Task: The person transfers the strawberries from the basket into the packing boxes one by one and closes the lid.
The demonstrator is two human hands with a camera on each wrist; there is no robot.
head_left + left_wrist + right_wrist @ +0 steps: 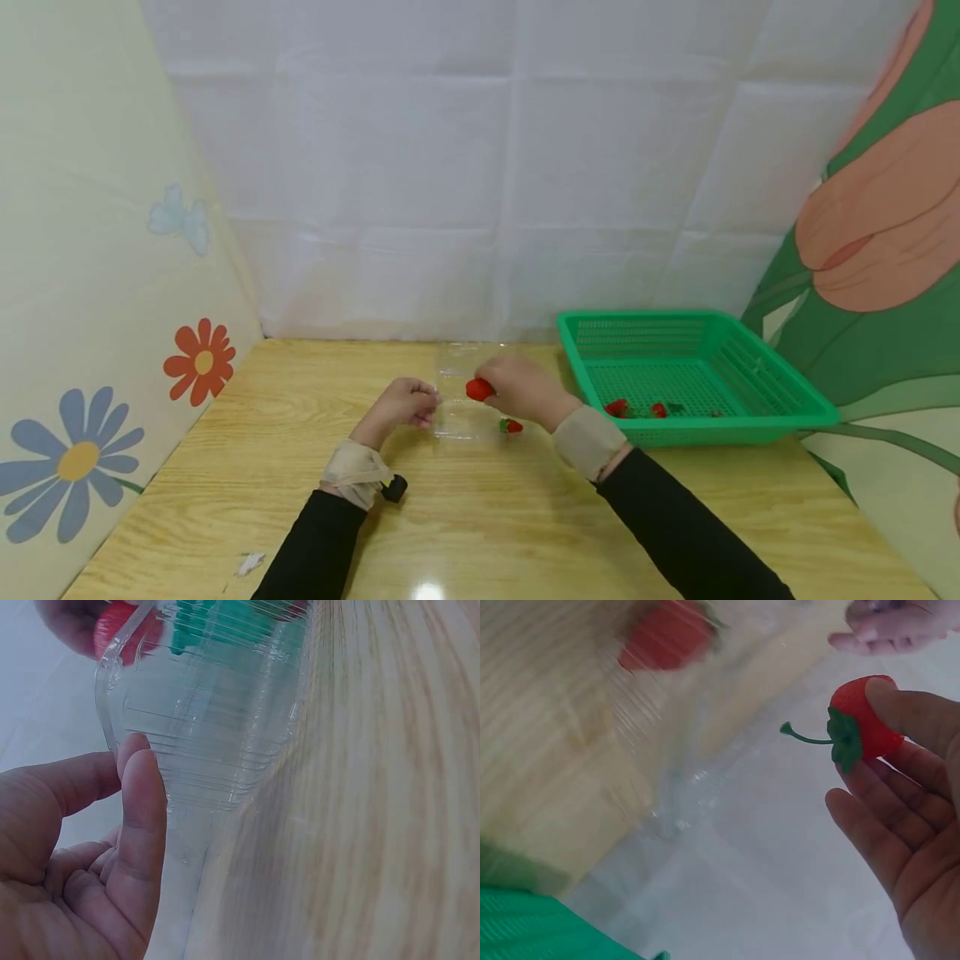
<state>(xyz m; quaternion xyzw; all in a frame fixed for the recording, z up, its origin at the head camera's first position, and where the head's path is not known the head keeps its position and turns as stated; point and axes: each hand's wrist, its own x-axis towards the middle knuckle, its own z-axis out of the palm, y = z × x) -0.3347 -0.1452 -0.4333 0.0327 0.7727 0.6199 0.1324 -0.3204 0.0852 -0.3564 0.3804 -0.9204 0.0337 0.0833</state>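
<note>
left hand (pixel 401 404) pinches the near-side rim of a clear plastic container (pixel 454 423) between thumb and fingertips; right hand (pixel 521 387) grips a red strawberry (pixel 480 389) between thumb and fingers, held up over the container, not resting in it. right wrist view shows the held strawberry's green leafy cap and thin curved stem sticking out free of the fingers. second strawberry (pixel 512 426) with green leaves lies at the container's right side, seen through clear plastic. container sits on a light wood table (pixel 480 533), at its far half, in front of a creased white cloth (pixel 390 167). green basket (pixel 637 317) with slotted walls stands right of the container, apart from it; a few red strawberries (pixel 658 410) lie along its near side, partly hidden by the rim. black sleeves (pixel 667 517) and beige wraps (pixel 590 442) on both wrists, small black object (pixel 393 488) at the left wrist. white scrap (pixel 250 564) lower left on table. flower-print panel (pixel 67 250) on the left, big tulip print (pixel 885 208) on the right.
</note>
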